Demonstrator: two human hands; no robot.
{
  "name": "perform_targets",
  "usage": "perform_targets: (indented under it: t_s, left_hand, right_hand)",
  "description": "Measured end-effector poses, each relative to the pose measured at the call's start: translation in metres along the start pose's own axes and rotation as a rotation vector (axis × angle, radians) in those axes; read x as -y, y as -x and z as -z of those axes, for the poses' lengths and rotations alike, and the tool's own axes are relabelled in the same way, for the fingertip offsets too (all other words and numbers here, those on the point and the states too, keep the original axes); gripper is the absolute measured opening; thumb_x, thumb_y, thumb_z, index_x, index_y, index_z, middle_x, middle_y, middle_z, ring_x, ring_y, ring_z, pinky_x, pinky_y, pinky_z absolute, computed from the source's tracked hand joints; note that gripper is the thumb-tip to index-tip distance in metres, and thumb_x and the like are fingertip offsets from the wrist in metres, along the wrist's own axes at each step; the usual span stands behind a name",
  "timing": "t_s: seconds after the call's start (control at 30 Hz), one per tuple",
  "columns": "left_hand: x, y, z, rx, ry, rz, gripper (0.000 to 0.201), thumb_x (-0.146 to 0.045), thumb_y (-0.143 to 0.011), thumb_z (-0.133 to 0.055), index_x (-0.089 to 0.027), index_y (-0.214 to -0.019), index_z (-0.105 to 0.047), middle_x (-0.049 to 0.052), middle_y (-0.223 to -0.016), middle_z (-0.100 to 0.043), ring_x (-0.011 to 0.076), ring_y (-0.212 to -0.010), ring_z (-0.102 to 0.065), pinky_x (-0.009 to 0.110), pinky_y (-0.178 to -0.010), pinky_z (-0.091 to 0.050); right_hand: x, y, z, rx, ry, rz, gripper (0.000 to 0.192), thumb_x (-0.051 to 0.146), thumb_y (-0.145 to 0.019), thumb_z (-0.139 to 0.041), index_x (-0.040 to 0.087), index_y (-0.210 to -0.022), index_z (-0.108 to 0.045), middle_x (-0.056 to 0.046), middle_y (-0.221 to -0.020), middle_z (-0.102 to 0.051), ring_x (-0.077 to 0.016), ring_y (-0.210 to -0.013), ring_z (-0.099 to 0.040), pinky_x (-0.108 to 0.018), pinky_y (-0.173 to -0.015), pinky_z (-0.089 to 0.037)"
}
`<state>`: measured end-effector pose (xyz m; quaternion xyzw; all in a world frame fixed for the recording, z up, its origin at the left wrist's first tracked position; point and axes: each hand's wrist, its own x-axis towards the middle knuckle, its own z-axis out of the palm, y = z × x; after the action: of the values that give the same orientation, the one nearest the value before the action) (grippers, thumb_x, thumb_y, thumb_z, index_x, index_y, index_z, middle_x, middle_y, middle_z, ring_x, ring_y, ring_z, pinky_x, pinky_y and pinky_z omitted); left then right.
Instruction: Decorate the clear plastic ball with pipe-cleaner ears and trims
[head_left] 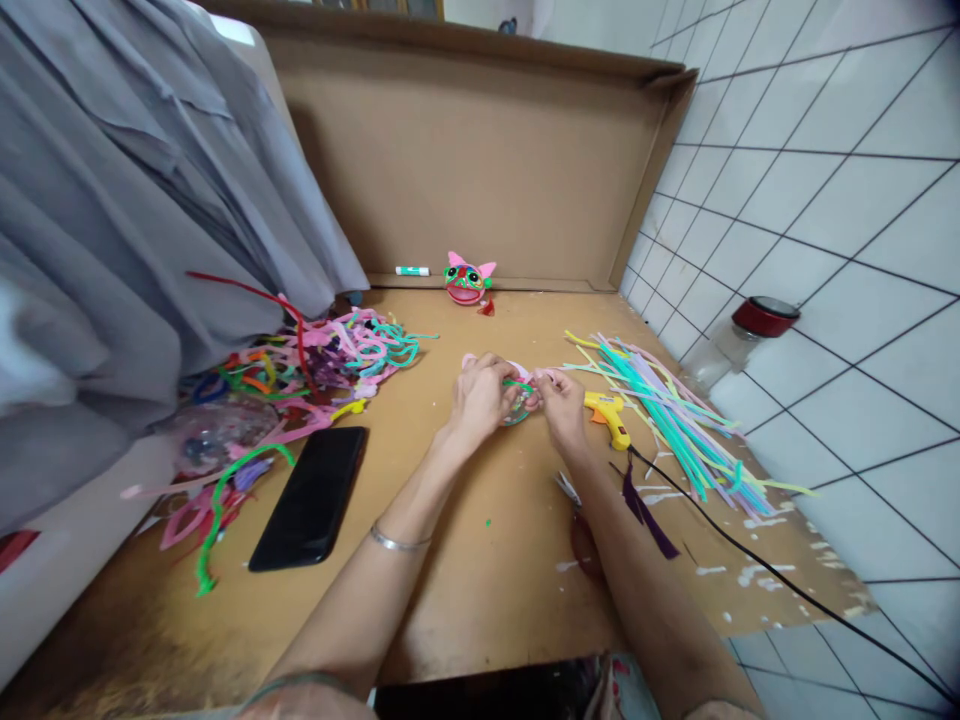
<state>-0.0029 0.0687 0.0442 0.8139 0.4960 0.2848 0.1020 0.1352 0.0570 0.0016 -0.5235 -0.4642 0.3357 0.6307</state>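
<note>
Fingers [499, 374] curled in, nearly closed, apparently pinching green strip [519, 384]

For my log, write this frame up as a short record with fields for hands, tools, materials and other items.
Left hand: holding a small pink-and-green piece
Right hand: fingers at the piece's right side
Tools: yellow glue gun; scissors, partly hidden by the right forearm
Materials: fuzzy stems at right; tangled pile at left
Other: black phone; pink-eared face figure at the back
</note>
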Motion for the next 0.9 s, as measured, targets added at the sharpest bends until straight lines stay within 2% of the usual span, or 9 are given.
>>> perform_targets:
  t_s: [0.37,0.57,0.9]
  left_hand:
    - [0.0024,0.0013,-0.0035,-0.022,-0.01,-0.022,0.019,-0.024,-0.082,-0.06,-0.024,-0.097,-0.071,0.005,-0.102,-0.067,0.0215,-0.096,-0.059,0.039,-0.097,-0.041]
    - [0.0,0.0005,-0.0064,-0.039,-0.039,-0.043,0.017,-0.026,-0.082,-0.06,-0.024,-0.095,-0.072,0.006,-0.1,-0.064,0.0225,-0.093,-0.057,0.042,-0.097,-0.04]
    - [-0.0071,0.0015,-0.0093,-0.048,-0.057,0.041,0.017,-0.028,-0.081,-0.058,-0.023,-0.088,-0.072,0.007,-0.098,-0.062,0.0228,-0.089,-0.052,0.039,-0.09,-0.041]
  right_hand:
    - [-0.0008,-0.0005,-0.0033,0.008,-0.056,-0.018,0.034,0.052,-0.072,-0.059,0.02,-0.063,-0.056,0.004,-0.046,-0.052,-0.0112,-0.045,-0.049,-0.024,-0.049,-0.041]
    - [-0.0042,-0.0024,-0.0038,0.006,-0.077,-0.037,0.03,0.049,-0.07,-0.061,0.02,-0.065,-0.058,0.006,-0.046,-0.051,-0.0104,-0.042,-0.048,-0.023,-0.047,-0.042]
    - [-0.0045,-0.0028,-0.0067,0.015,-0.123,-0.033,0.026,0.044,-0.066,-0.063,0.019,-0.062,-0.059,0.006,-0.048,-0.051,-0.0089,-0.042,-0.048,-0.021,-0.044,-0.042]
